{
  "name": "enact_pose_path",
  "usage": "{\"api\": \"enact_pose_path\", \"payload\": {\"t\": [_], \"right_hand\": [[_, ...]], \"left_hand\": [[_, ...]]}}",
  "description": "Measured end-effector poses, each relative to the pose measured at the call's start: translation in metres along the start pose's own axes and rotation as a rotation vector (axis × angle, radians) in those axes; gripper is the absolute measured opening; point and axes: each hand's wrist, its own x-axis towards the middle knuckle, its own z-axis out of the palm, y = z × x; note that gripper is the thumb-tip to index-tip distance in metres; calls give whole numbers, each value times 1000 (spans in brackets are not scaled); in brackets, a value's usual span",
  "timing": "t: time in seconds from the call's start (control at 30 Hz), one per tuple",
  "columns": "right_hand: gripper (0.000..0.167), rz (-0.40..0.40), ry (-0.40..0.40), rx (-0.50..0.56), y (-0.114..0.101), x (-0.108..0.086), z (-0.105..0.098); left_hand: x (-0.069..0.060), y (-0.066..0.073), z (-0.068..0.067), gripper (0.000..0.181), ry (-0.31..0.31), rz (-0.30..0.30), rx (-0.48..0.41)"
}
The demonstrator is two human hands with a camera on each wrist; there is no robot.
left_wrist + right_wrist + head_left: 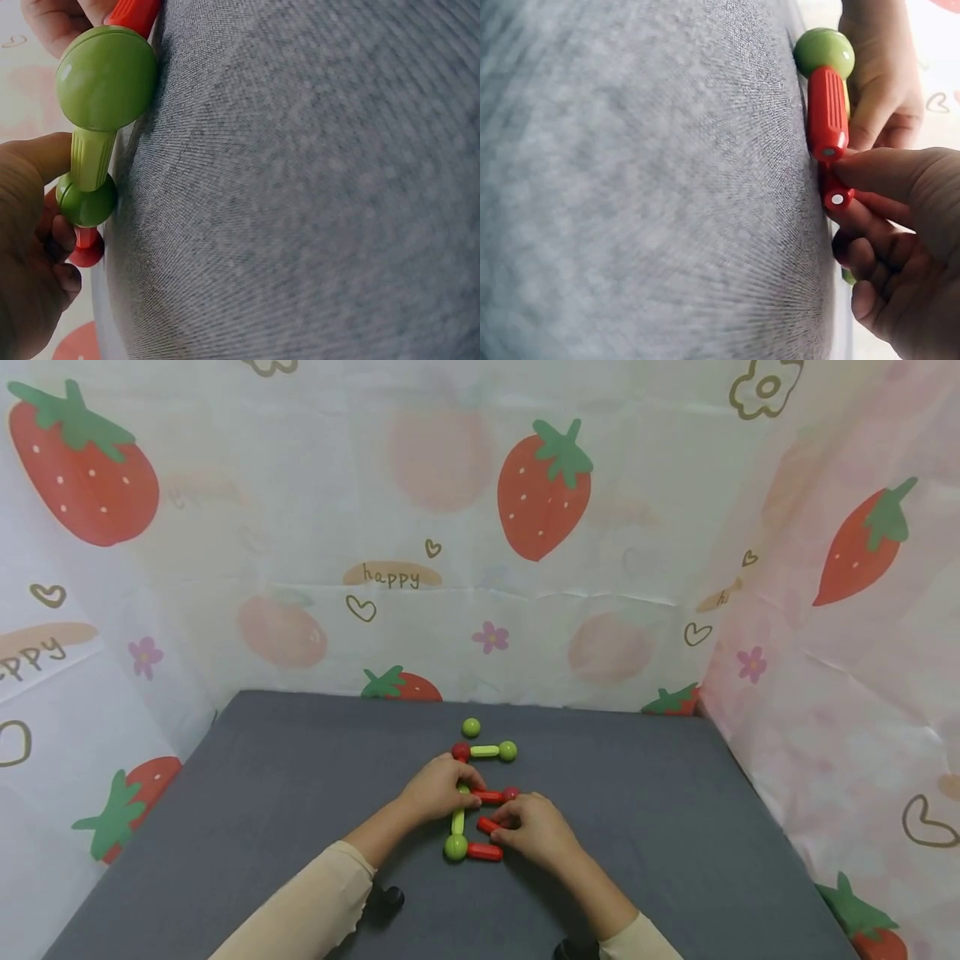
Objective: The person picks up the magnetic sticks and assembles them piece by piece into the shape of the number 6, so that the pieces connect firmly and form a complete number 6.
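Note:
Toy rods and balls form a connected figure on the dark table. My left hand [437,789] pinches the middle green ball [86,201]; thumb and fingers partly cover it. From that ball a yellow-green rod [93,159] runs to the near green ball [106,79], and a red rod [489,797] runs right to a red ball [511,794]. Another red rod [827,112] sticks out from the near green ball. Between these two, my right hand [536,831] pinches a loose red rod [489,825] by thumb and fingers. Its pale round end tip [838,199] faces the right wrist camera.
Beyond my left hand, a red ball [461,751] joins a yellow-green rod [484,751] and a green ball [507,751]. A separate green ball [471,727] lies farther back. Patterned cloth [465,635] surrounds the table's back and sides.

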Motion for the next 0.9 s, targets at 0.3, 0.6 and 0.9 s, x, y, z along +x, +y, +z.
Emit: {"api": "enact_pose_path", "payload": {"t": [0.3, 0.6, 0.9], "right_hand": [[12, 59, 11, 114, 3, -4, -12], [16, 151, 44, 228, 14, -17, -23], [13, 282, 69, 292, 21, -24, -23]], "left_hand": [[2, -1, 1, 13, -2, 8, 20], [-1, 0, 1, 12, -3, -7, 18], [1, -2, 2, 11, 7, 0, 17]]}}
